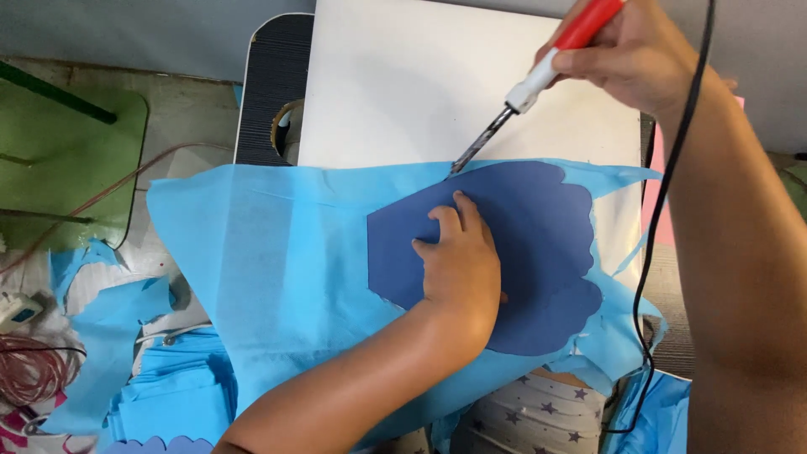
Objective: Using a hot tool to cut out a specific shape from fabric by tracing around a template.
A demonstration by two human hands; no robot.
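Observation:
My left hand (458, 265) presses flat on a dark blue scalloped template (538, 244) that lies on a sheet of light blue fabric (269, 261). My right hand (635, 55) grips a soldering iron with a red and white handle (561, 52). Its metal tip (458, 164) touches the fabric at the template's upper left edge. The iron's black cord (664, 193) hangs down along my right forearm. The fabric is spread over a white board (403, 84).
A black ribbed surface (273, 84) lies under the board on the left. Stacked light blue fabric pieces (172, 391) and scraps sit at lower left, beside red wires (34, 370). A green mat (67, 160) lies on the floor at far left.

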